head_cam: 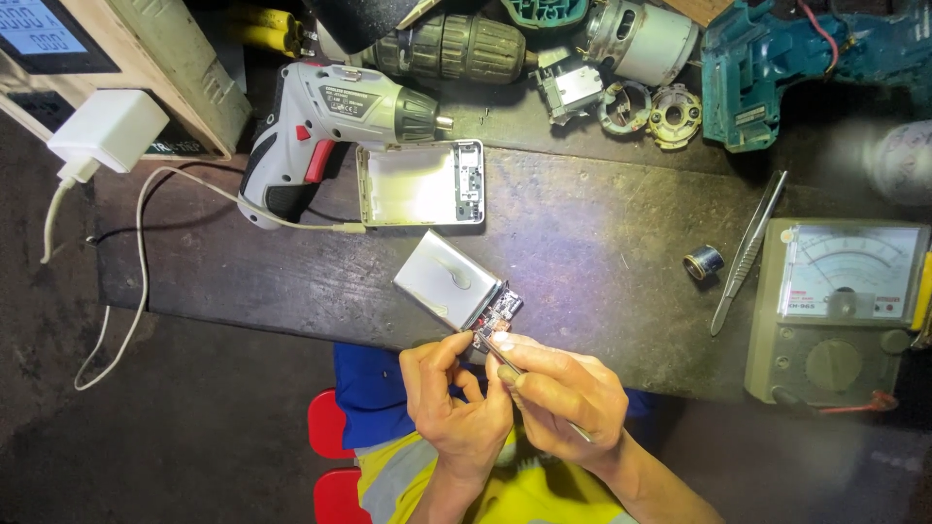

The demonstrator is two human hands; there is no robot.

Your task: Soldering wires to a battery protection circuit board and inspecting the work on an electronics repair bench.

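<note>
You're probing the circuit board (497,312) on the silver battery pack (447,279): left hand (456,403) pinches its six-o'clock end, right hand (563,393) grips the tweezers (507,355). Next, steady tip placement.

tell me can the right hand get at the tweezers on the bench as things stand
Probably not at once: the right hand already grips a thin metal tool at the circuit board. The tweezers lie uncovered to its right, with bare bench between.
</note>
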